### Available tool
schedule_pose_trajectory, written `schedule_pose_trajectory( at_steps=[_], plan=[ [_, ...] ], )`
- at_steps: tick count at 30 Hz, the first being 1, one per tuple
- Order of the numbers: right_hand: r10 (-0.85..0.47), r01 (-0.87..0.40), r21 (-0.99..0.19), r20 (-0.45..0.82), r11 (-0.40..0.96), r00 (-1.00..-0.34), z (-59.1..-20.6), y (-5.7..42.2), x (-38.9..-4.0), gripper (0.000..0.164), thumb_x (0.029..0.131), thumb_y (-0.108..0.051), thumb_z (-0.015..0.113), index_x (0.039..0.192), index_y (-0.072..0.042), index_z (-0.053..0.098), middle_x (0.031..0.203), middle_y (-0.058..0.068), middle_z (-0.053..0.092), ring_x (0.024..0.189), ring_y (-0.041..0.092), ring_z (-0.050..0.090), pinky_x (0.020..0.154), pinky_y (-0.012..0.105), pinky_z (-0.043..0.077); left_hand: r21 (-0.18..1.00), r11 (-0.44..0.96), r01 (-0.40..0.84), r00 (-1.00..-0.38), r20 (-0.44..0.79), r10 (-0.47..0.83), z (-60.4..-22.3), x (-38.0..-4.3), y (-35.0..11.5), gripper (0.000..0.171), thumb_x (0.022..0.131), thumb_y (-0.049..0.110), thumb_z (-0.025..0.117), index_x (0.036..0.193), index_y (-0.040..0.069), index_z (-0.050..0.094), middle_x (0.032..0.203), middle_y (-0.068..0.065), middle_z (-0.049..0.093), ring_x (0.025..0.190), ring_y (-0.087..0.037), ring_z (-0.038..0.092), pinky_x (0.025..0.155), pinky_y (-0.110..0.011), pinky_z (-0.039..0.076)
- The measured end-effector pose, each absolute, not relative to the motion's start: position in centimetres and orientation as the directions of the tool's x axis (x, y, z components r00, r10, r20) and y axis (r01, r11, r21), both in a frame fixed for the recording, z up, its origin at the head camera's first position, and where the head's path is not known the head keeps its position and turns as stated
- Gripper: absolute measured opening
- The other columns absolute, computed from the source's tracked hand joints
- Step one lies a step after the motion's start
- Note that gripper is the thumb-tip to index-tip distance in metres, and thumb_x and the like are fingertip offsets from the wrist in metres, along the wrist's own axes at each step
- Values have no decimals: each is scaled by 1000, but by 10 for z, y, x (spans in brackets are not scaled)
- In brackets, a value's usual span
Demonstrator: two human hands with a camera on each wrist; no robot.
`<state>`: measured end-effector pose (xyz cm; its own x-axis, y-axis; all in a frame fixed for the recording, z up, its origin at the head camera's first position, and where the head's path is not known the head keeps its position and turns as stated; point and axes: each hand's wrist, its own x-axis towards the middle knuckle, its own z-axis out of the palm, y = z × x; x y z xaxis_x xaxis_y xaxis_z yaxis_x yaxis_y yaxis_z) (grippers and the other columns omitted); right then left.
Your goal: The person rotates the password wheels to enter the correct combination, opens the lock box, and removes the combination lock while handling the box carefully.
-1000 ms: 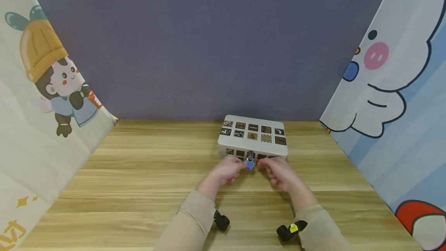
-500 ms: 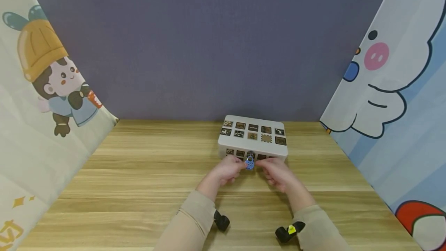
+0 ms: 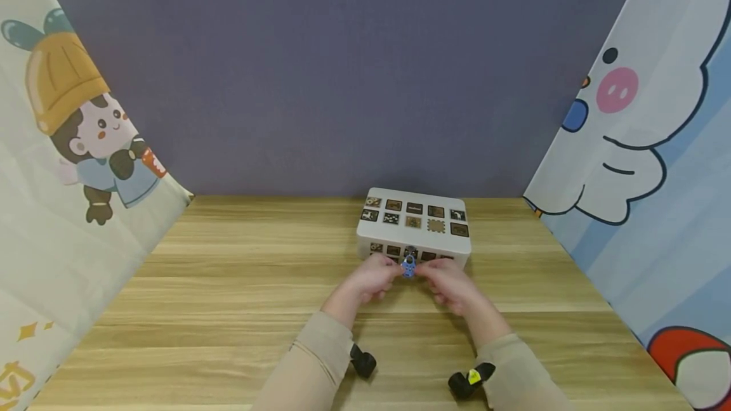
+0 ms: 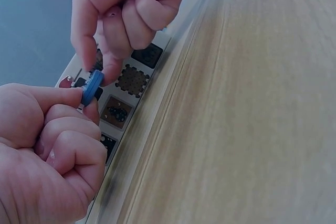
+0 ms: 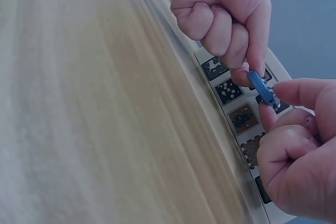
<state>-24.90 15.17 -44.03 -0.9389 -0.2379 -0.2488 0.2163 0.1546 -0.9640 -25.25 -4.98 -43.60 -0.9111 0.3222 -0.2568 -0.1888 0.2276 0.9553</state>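
Observation:
A small blue padlock (image 3: 408, 266) hangs by its shackle at the front clasp of a white tin box (image 3: 412, 240) with dark square pictures. My left hand (image 3: 374, 276) pinches the padlock's left side between thumb and index finger, the other fingers curled in. On the opposite side, my right hand (image 3: 451, 282) pinches the padlock's right edge with thumb and index finger. In the left wrist view the blue padlock (image 4: 92, 87) is seen edge-on between the two hands. The right wrist view also shows the padlock (image 5: 261, 86) between the fingertips; the fingers partly cover it.
The box stands on a wood-grain table (image 3: 257, 271), close to a grey-purple back panel (image 3: 342, 81). Cartoon-printed sheets flank the table: a left sheet (image 3: 34, 208) and a right sheet (image 3: 577, 189). Each wrist wears a black camera.
My right hand has shifted slightly left, bringing its fingertips from just beside the padlock onto its edge. My left hand stays on the padlock, and the box has not visibly moved.

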Motion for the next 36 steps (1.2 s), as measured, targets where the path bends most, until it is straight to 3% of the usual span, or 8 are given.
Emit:
schedule_pose_trajectory(
  at_steps=[21,36],
  plan=[
    [-257,189,-965,-232,180,-938,-440,145,-246,28,98,-17,62,107,9,67,55,-7,36,45,7,29,40,20,28,965,201,-169,-916,-230,330,-435,-250,-49,24,101,12,58,102,-10,69,53,8,35,43,-6,29,39,-21,28],
    [-271,196,-968,-233,159,-934,-442,145,-247,29,98,-17,61,106,10,67,55,-7,35,45,6,28,40,19,27,960,218,-176,-913,-242,328,-433,-249,-50,24,101,14,59,102,-7,70,52,7,35,42,-7,30,39,-21,28]
  ],
)
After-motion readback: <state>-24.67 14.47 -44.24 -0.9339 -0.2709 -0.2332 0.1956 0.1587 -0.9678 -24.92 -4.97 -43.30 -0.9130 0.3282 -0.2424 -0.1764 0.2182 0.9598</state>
